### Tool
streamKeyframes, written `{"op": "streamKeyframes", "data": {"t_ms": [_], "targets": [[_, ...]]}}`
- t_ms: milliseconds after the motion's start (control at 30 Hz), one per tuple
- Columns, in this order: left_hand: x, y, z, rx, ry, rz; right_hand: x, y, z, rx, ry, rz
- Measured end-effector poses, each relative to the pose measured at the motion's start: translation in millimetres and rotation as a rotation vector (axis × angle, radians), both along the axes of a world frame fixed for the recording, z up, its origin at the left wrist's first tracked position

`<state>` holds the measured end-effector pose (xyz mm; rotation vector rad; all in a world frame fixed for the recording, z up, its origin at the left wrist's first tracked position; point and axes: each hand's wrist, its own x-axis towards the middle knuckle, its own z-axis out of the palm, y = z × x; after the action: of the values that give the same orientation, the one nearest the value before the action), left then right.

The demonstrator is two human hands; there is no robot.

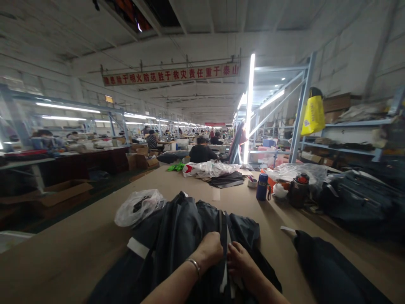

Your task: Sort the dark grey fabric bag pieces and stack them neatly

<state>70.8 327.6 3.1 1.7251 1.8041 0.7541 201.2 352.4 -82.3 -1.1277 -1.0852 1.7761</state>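
Note:
A dark navy garment (177, 236) lies bunched on the table in front of me, with a dark zip-like band and a pale strip (225, 272) running down its opening. My left hand (210, 249), a bracelet on its wrist, is closed on the garment just left of that opening. On the other side, my right hand (240, 259) has its fingers curled at the garment's edge beside the pale strip. Its fingertips are partly hidden in the cloth. A white piece (138, 248) shows on the garment's left part.
Around the garment on the brown table (79, 253) are a clear plastic bag (139, 207), a blue bottle (262, 187), a dark flask (299, 191), a heap of dark garments (360, 202) and another dark piece (329, 261). Several people sit at work farther back.

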Motion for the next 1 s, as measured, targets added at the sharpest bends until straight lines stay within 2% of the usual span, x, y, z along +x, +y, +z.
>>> {"op": "streamKeyframes", "data": {"t_ms": [133, 233, 333, 433, 533, 633, 800, 900, 1000], "targets": [[-15.5, -11.7, 11.3, 0.121, -0.173, 0.036, -2.2, -0.3, 13.1, 0.065, 0.022, -0.073], [-17.8, -21.9, 16.1, 0.169, -0.292, 0.054, -6.0, -2.6, 34.9, 0.074, 0.102, 0.012], [-10.5, -27.5, 20.4, 0.181, -0.428, 0.001, -15.0, -10.8, 62.6, 0.070, 0.225, 0.155], [1.4, -29.0, 29.3, 0.227, -0.549, -0.046, -18.9, -19.1, 86.0, 0.133, 0.287, 0.149], [13.9, -30.8, 42.0, 0.190, -0.721, -0.133, -7.7, -21.3, 99.5, 0.242, 0.308, 0.111], [25.9, -35.5, 53.0, 0.093, -0.937, -0.197, 14.5, -17.9, 106.9, 0.303, 0.278, 0.111], [33.2, -42.4, 59.1, 0.020, -1.157, -0.178, 45.4, -17.8, 118.4, 0.266, 0.297, 0.110], [27.9, -41.1, 53.5, -0.078, -1.208, -0.138, 47.3, -29.3, 114.3, 0.380, 0.198, 0.273], [23.6, -41.1, 45.8, -0.127, -1.227, -0.080, 42.6, -40.1, 95.4, 0.498, 0.015, 0.413]]}}
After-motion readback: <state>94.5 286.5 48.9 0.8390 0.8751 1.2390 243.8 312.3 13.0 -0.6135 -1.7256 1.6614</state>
